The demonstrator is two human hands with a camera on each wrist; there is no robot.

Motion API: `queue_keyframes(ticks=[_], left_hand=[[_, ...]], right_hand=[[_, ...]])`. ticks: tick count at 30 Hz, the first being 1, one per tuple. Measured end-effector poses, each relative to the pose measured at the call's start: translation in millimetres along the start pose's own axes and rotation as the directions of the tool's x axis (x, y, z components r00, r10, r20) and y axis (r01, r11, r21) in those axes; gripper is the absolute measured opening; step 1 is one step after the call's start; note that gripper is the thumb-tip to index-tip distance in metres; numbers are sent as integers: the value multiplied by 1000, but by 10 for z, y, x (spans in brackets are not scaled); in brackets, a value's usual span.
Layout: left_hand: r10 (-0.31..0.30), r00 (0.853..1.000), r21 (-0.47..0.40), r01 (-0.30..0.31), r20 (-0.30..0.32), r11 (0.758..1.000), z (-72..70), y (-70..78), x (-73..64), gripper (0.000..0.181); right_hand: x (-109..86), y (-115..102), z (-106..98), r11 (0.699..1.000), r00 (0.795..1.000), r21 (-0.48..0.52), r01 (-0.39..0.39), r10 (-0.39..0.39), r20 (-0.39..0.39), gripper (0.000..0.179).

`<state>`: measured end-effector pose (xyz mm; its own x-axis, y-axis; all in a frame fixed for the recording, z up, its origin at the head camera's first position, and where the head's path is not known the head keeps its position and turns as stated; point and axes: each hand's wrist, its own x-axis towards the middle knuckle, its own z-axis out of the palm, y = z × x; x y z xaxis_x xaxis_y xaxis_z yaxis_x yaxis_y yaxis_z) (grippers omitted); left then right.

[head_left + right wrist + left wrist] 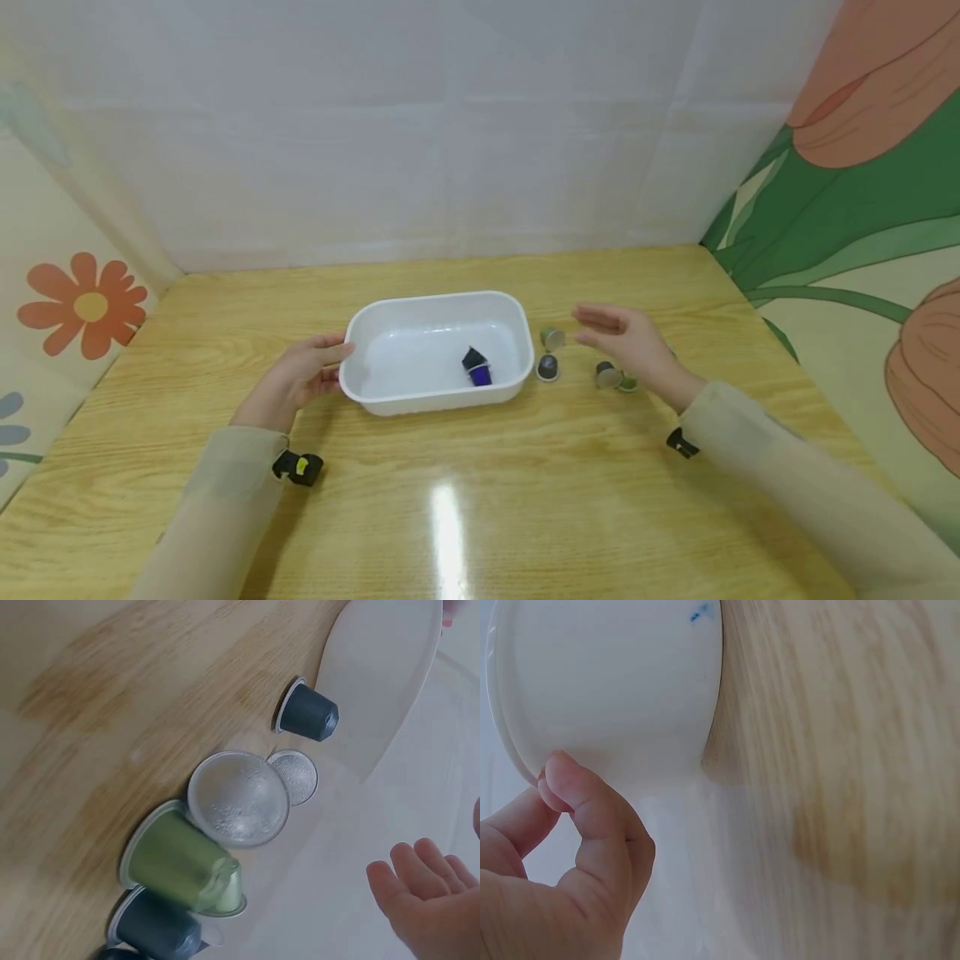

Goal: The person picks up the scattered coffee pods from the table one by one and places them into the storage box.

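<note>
My left hand (303,375) pinches the rim of a white oval tub (442,404) at its left end; the left wrist view shows fingertips (566,776) against the rim. In the tub, near its right end, lie a black coffee capsule (472,358) and a purple capsule (481,376). My right hand (633,342) hovers right of the tub over loose capsules, fingers extended and holding nothing. Beside the tub lie a green capsule (552,337) and a dark capsule (548,367). In the right wrist view, another green capsule (176,859) lies among several capsules, some foil side towards me.
The wooden table (360,500) carries everything. A white cloth (450,167) hangs behind its back edge. Flower-printed panels stand at the left (82,308) and right (847,225).
</note>
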<state>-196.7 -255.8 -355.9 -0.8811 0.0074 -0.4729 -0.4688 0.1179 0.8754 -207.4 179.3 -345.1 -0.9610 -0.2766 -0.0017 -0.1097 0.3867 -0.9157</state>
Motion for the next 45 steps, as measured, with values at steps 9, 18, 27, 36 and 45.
queue_keyframes(ticks=[9,18,27,36,45], left_hand=[[7,1000,-13,-7,4,1000,-12,-16,6,60],[3,1000,-6,-3,6,1000,-24,-21,-13,62],[5,1000,3,-5,4,1000,-31,-13,-13,63],[-2,1000,9,2,-2,1000,10,11,-20,63],[2,1000,2,-2,-6,1000,10,-6,-11,63]], right_hand=[[-103,86,-118,1000,999,1,1,-1,-36,55],[-167,148,-196,1000,998,-21,-15,14,-55,58],[-244,199,-334,999,995,-23,-36,34,-93,59],[-335,270,-454,995,990,-79,-61,50,-128,62],[-376,375,-566,985,989,-166,-53,29,-147,66]])
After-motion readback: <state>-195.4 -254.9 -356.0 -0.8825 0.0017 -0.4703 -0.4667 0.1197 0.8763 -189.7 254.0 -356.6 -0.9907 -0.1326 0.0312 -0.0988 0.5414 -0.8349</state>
